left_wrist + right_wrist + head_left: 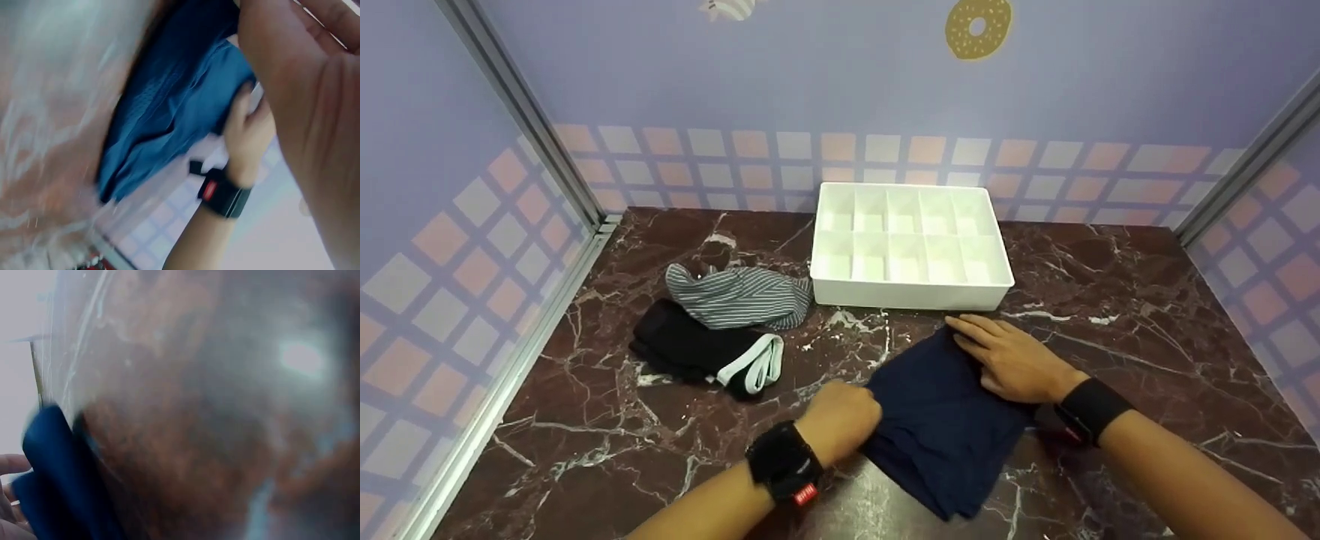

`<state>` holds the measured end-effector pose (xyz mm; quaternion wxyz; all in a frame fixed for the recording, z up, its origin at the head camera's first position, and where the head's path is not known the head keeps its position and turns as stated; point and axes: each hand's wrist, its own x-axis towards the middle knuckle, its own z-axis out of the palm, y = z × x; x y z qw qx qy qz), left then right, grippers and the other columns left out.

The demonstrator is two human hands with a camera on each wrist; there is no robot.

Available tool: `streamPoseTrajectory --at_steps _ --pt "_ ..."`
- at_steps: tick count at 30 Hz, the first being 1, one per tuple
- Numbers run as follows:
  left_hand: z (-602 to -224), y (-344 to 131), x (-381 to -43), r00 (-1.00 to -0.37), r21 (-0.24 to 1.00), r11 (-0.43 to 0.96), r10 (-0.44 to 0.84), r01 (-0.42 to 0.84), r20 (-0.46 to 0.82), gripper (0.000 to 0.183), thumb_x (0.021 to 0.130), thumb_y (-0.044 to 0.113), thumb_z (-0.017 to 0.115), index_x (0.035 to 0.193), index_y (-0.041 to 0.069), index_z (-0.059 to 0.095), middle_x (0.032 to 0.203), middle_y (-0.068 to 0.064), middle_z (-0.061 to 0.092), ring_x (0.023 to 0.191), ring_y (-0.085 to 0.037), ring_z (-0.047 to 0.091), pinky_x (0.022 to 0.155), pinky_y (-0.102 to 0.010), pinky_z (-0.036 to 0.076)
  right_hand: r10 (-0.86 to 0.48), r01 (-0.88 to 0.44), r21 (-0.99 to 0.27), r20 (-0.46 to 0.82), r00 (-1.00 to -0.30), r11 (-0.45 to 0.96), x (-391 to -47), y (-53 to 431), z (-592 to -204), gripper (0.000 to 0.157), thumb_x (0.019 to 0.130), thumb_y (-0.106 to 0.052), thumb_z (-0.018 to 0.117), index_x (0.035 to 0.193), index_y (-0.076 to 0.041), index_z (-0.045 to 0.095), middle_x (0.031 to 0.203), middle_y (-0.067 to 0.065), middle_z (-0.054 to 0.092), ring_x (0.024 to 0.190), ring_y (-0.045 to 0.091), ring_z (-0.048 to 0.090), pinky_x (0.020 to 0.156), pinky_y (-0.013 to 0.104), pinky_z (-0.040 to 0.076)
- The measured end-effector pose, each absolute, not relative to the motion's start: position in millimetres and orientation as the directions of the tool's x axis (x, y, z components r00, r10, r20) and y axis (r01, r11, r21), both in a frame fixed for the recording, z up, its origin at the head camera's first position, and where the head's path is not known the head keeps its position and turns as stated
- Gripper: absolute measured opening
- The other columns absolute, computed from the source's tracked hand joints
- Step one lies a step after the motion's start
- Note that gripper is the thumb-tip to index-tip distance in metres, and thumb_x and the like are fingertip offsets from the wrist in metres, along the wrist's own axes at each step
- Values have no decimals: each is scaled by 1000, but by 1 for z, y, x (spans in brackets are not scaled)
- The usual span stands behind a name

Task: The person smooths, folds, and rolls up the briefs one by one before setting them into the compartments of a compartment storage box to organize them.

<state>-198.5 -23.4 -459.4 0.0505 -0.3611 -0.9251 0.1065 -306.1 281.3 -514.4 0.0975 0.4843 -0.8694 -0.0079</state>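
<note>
A navy-blue garment (941, 427) lies folded on the table in front of me, its lower corner towards me. My left hand (840, 420) grips its left edge with curled fingers. Over the garment's upper right corner, my right hand (1012, 360) rests with fairly straight fingers pointing left. The left wrist view shows the blue fabric (169, 112) creased lengthwise, with the right hand (250, 135) at its far end. In the right wrist view a blurred fold of the blue cloth (62, 478) stands beside some fingers (14, 464).
Behind the garment, against the wall, stands a white divided box (911, 295) with several compartments. To the left lie a grey striped garment (742, 296) and a black garment with a white band (690, 345), touching. The dark marble-patterned table (607, 450) is enclosed by printed panels.
</note>
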Motion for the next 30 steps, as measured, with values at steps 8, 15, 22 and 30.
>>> streamPoseTrajectory --at_steps 8,15,22,30 --pt "-461 -43 -222 -826 -212 810 564 547 22 14 81 19 59 73 17 70 77 0 67 70 -18 61 65 -34 45 -802 -818 -11 190 -566 575 -290 279 -516 61 77 -25 59 129 6 49 149 17 26 134 38 25 101 52 28" --pt "-461 -50 -237 -895 -165 880 441 446 -66 45 81 55 58 83 12 72 96 -5 69 107 -27 56 93 -42 38 -790 -807 -32 186 -584 589 -275 273 -514 63 81 -34 62 125 10 51 149 19 24 134 38 24 99 55 30" --pt "-463 -52 -250 -898 -166 891 385 422 -215 81 73 75 47 108 6 68 129 -14 54 131 -34 32 108 -48 22 -765 -781 -24 185 -616 623 -261 266 -515 75 85 -52 57 127 10 49 146 20 31 130 38 33 100 52 31" --pt "-468 -59 -261 -882 -173 880 393 442 -259 86 67 75 55 117 6 64 148 -13 30 138 -34 17 110 -49 14 -694 -705 -38 143 -706 709 -246 258 -510 81 85 -55 55 130 10 43 146 19 31 130 38 34 96 56 35"
